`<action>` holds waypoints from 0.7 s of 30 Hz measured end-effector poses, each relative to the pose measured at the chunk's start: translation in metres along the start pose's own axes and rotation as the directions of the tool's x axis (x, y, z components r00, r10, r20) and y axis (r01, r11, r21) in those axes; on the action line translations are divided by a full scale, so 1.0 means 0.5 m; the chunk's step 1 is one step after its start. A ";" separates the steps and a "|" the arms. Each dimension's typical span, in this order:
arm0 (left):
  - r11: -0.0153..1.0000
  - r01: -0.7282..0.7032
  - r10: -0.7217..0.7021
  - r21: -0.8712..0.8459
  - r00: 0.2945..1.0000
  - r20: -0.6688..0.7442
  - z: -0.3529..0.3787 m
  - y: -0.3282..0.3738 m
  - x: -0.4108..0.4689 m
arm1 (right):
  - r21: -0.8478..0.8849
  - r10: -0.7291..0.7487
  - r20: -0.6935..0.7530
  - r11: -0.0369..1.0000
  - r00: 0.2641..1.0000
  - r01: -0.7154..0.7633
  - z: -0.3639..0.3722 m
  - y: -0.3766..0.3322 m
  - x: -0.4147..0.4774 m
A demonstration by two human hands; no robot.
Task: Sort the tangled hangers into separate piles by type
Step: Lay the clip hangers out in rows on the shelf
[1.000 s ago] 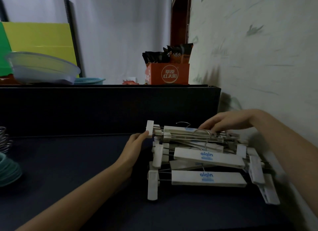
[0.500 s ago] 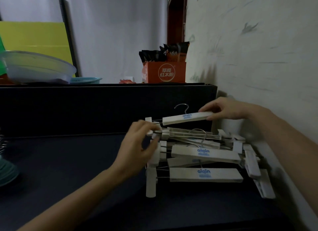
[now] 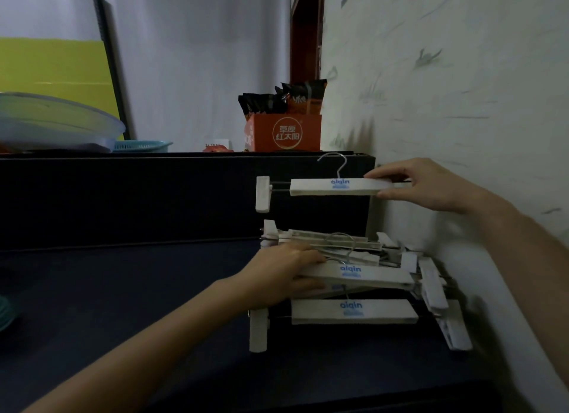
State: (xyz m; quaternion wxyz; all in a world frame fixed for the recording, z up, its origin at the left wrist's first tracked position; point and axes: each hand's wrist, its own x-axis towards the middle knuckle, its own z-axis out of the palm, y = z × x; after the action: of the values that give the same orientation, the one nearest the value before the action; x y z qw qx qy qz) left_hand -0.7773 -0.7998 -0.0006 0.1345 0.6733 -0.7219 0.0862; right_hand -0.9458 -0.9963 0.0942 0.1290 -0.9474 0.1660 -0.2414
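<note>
A tangled heap of white clip hangers point(image 3: 354, 312) with blue logos and metal hooks lies on the dark table against the right wall. My right hand point(image 3: 421, 186) grips the right end of one white clip hanger point(image 3: 326, 187) and holds it level, well above the heap, its hook pointing up and one clip hanging at its left end. My left hand point(image 3: 286, 272) lies on the left side of the heap, fingers wrapped around the end of an upper hanger bar point(image 3: 369, 274).
A dark raised ledge point(image 3: 154, 197) runs behind the table. On it stand an orange snack box point(image 3: 284, 132), a clear plastic basin point(image 3: 52, 126) and a blue basket point(image 3: 144, 146). The pale wall point(image 3: 446, 104) borders the right side. A teal object point(image 3: 4, 314) sits at the far left edge.
My right hand has lifted one hanger out of the heap and raised it higher. My left hand has moved from the clip at the heap's left end down onto an upper hanger bar.
</note>
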 end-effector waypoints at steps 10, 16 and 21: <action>1.000 0.027 -0.025 0.003 0.970 -0.243 -0.130 -0.035 -0.047 | 0.033 0.017 -0.200 0.999 0.980 -0.011 -0.003 -0.034 -0.009; 0.984 0.176 -0.170 0.013 0.966 -0.194 -0.193 -0.162 -0.188 | 0.077 0.038 -0.254 0.997 0.967 -0.019 0.005 -0.079 -0.002; 0.940 0.331 -0.330 0.079 0.944 -0.029 -0.176 -0.265 -0.283 | 0.193 0.078 -0.227 0.981 0.971 -0.034 0.048 -0.130 0.016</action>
State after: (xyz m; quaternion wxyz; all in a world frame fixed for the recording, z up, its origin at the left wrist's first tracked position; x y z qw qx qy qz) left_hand -0.6305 -0.6490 0.0317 0.1246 0.7891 -0.5936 0.0971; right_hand -0.9108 -0.9359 0.0981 0.2041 -0.8908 0.1834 -0.3621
